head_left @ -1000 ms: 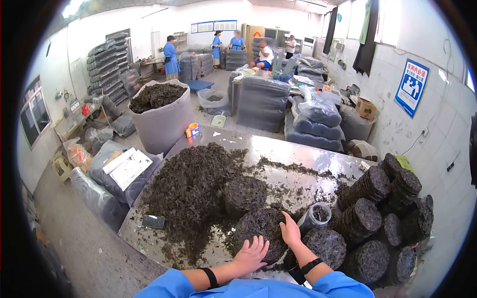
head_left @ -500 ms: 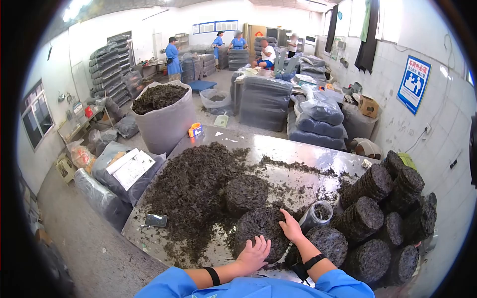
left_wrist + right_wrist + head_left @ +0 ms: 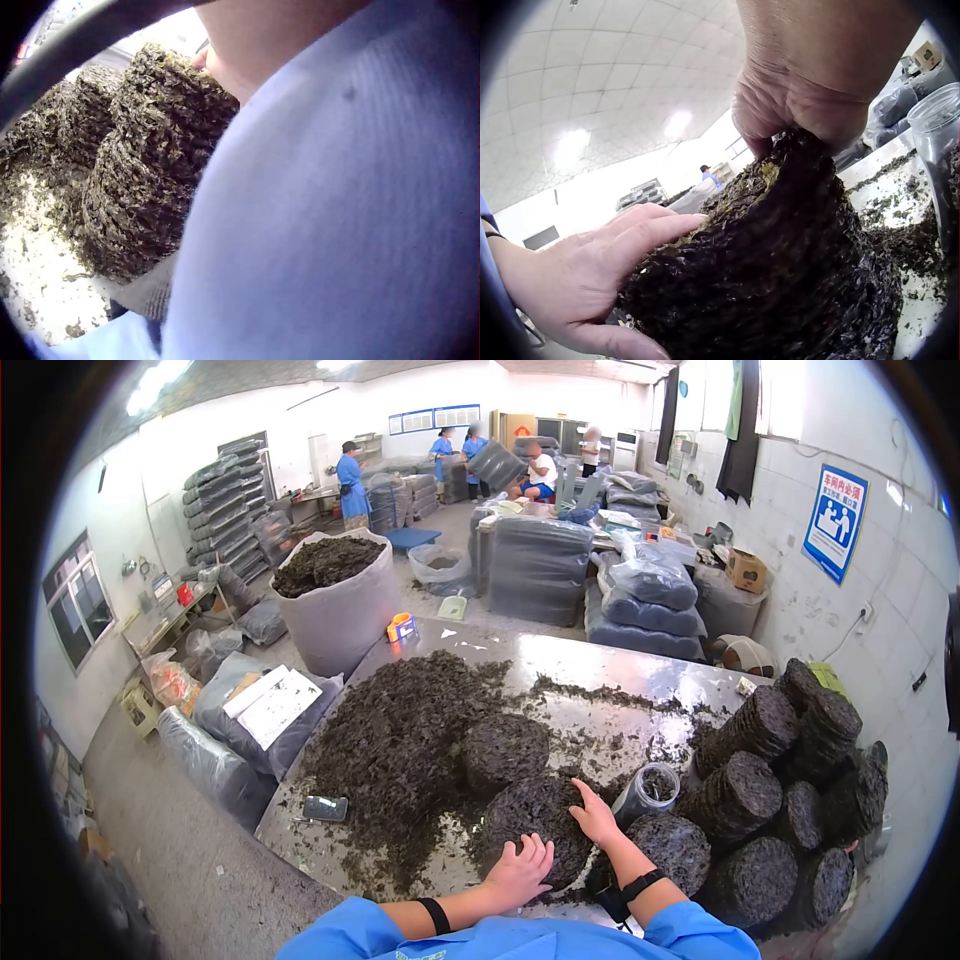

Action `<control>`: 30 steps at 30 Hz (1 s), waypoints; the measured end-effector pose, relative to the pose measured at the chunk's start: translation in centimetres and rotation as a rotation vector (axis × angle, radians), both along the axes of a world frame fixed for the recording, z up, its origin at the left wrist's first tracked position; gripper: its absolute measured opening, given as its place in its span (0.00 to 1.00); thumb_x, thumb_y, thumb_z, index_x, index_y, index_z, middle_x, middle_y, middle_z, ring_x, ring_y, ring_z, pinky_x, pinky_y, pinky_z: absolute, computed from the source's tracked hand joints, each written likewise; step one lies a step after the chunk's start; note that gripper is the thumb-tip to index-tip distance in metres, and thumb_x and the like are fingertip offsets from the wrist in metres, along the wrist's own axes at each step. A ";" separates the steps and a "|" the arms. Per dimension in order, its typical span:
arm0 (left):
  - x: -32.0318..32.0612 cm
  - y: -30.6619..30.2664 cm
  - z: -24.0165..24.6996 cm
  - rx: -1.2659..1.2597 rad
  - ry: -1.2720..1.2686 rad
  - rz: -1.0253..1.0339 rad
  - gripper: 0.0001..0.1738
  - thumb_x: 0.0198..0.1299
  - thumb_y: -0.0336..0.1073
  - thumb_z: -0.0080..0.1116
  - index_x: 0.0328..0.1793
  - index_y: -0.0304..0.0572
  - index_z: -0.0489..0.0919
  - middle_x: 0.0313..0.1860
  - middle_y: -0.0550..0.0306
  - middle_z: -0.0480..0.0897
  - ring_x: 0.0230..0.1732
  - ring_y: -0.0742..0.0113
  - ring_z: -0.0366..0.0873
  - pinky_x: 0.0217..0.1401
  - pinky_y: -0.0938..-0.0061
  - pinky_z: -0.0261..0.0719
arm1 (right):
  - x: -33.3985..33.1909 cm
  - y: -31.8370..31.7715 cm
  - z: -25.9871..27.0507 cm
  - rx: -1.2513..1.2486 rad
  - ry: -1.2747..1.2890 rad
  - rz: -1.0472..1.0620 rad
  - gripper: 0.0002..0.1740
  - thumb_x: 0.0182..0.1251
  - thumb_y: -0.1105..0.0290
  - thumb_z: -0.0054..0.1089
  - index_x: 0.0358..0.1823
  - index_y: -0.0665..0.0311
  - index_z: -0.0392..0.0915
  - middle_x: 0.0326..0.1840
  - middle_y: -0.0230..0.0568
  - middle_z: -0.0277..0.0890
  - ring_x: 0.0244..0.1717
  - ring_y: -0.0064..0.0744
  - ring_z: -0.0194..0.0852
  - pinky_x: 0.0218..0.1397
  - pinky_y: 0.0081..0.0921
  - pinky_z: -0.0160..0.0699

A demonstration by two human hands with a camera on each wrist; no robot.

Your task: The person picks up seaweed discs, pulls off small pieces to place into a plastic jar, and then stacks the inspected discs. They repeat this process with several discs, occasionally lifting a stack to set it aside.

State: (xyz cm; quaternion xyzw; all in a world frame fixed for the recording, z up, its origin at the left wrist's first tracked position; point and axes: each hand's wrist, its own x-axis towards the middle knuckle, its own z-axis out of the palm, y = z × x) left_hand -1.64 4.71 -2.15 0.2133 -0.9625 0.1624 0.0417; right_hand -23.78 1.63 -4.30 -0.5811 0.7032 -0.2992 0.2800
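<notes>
A round, layered stack of pressed dark dried seaweed [image 3: 530,820] stands at the table's near edge. My left hand [image 3: 520,872] rests on its near side, fingers lying over the top; in the right wrist view the left thumb [image 3: 619,341] lies lower along the side. With my right hand [image 3: 597,818] I hold the stack's right rim, seaweed [image 3: 795,161] showing between thumb and fingers in the right wrist view. Behind it stands another round stack [image 3: 505,750]. The left wrist view shows the layered side [image 3: 146,180], with a sleeve covering much of the frame.
Loose seaweed [image 3: 395,750] is heaped on the metal table [image 3: 560,660], near a phone [image 3: 325,808] and an orange tape dispenser [image 3: 401,627]. A clear plastic jar [image 3: 645,792] and several round stacks [image 3: 740,800] stand right. Beyond are a full sack [image 3: 335,605], wrapped bales [image 3: 540,570] and other people.
Both hands stay on the stack, the left fingers bending slightly more. The head view has shifted a little. In the background, a person in blue has lifted and tilted a dark bale.
</notes>
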 end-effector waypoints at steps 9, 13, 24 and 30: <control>-0.1 -0.1 -0.3 -0.018 0.027 0.013 0.43 0.53 0.66 0.51 0.63 0.37 0.70 0.56 0.40 0.73 0.55 0.51 0.69 0.44 0.61 0.68 | 0.3 -0.2 0.1 -0.033 0.025 -0.033 0.35 0.59 0.64 0.57 0.69 0.57 0.58 0.64 0.54 0.66 0.65 0.50 0.63 0.67 0.36 0.61; -0.1 0.0 -0.4 -0.021 0.038 0.003 0.43 0.53 0.66 0.51 0.63 0.36 0.70 0.56 0.40 0.73 0.55 0.52 0.69 0.44 0.60 0.68 | 0.4 0.0 0.2 -0.032 0.052 -0.036 0.38 0.58 0.58 0.61 0.69 0.59 0.58 0.64 0.54 0.66 0.65 0.50 0.63 0.66 0.36 0.61; -0.1 0.0 -0.1 -0.025 0.034 0.008 0.43 0.53 0.65 0.51 0.63 0.36 0.70 0.56 0.40 0.73 0.55 0.52 0.69 0.45 0.60 0.68 | 0.5 0.2 0.6 -0.060 0.036 -0.040 0.40 0.54 0.58 0.67 0.68 0.60 0.60 0.63 0.53 0.67 0.64 0.49 0.64 0.65 0.36 0.63; -0.1 -0.3 -0.2 -0.018 0.060 0.000 0.41 0.54 0.64 0.51 0.63 0.38 0.71 0.56 0.41 0.73 0.54 0.52 0.69 0.44 0.62 0.67 | 0.5 0.1 0.8 -0.020 0.051 -0.033 0.37 0.61 0.60 0.61 0.69 0.61 0.58 0.66 0.51 0.64 0.67 0.48 0.62 0.66 0.36 0.62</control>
